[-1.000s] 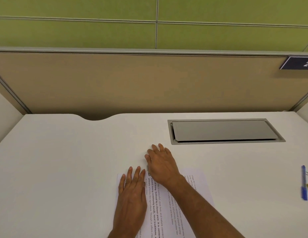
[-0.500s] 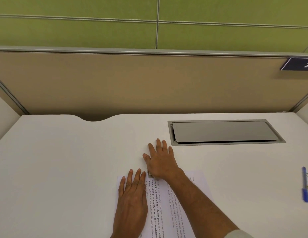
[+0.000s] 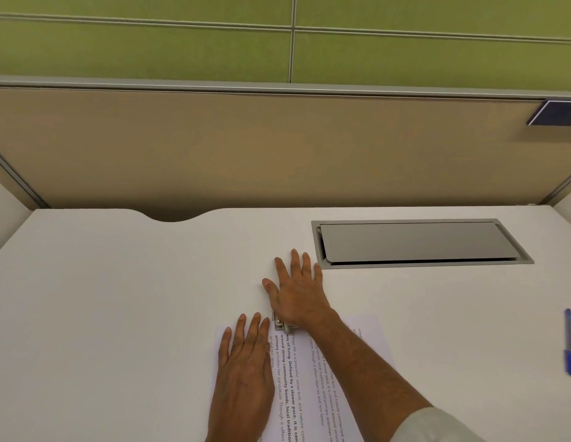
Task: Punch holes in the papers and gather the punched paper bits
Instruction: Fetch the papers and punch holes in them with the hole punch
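A small stack of printed papers [image 3: 312,381] lies on the white desk [image 3: 118,298] at the near edge, text running lengthwise. My left hand [image 3: 245,371] rests flat on the papers' left side, fingers together and straight. My right hand [image 3: 296,295] lies palm down over a metal hole punch [image 3: 281,325] at the papers' far edge, fingers spread and stretched out on the desk. Only a small silver part of the punch shows under my wrist. No loose paper bits are visible.
A grey cable hatch [image 3: 418,242] is set into the desk just right of my right fingertips. A blue pen [image 3: 569,342] lies at the far right edge. A beige partition [image 3: 277,148] closes off the back of the desk.
My right hand's fingers have straightened and slid farther toward the back of the desk, flattening over the punch. My left hand has stayed in place on the papers.
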Demonstrator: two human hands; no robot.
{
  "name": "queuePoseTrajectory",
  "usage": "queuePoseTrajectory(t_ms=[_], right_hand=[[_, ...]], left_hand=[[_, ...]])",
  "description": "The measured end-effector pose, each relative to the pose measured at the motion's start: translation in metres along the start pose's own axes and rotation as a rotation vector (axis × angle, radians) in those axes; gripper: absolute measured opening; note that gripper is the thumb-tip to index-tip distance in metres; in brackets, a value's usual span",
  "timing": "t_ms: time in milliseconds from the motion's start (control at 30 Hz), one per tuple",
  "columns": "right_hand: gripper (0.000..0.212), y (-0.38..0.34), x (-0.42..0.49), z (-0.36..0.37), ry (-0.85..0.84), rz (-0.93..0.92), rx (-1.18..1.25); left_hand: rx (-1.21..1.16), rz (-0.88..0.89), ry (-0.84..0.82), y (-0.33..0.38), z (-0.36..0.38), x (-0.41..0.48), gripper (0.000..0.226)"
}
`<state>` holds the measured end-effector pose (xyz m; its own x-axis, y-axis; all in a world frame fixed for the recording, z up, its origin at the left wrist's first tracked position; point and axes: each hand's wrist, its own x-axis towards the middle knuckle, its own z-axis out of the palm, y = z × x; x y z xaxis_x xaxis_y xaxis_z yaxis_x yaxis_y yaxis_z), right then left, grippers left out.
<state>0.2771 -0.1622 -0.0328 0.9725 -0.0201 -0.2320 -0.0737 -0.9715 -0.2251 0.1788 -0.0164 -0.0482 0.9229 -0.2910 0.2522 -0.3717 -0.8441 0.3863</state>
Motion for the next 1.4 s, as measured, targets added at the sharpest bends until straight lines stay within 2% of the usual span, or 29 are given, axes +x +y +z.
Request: queuePoseTrajectory(t_ms=[267,667,867,1033,1133,1233,1333,1400], right_hand=[[0.070,0.001,0.001,0.006,0.055,-0.015,-0.035],[0.072,0.002,0.004,0.011,0.076,-0.039,-0.059],[0.070,0.001,0.003,0.007,0.055,-0.038,-0.057],[0.067,-0.004,-0.013,-0.018,0.098,-0.036,0.076],[0.060,0.004,-0.038,-0.043,0.309,0.108,0.389],[0.043,0.030,-0.079,-0.055,0.547,0.388,0.661],[0.038,0.059,-0.123,-0.050,0.526,0.606,0.651],[0.045,0.070,-0.146,-0.043,0.410,0.694,0.566]], left_hand=[[0.065,0.024,0.106,-0.007,0.014,0.001,0.078],[0.018,0.038,0.156,-0.003,0.010,0.000,0.080],[0.021,0.065,0.132,-0.005,0.010,0.000,0.084],[-0.002,0.054,0.061,0.001,0.004,-0.006,0.080],[0.004,0.008,0.020,0.003,-0.002,-0.011,0.058],[-0.007,-0.025,-0.024,0.003,-0.003,-0.013,0.056],[-0.020,-0.027,-0.050,0.001,-0.002,-0.015,0.053],[-0.012,-0.027,-0.063,0.001,-0.001,-0.015,0.051]])
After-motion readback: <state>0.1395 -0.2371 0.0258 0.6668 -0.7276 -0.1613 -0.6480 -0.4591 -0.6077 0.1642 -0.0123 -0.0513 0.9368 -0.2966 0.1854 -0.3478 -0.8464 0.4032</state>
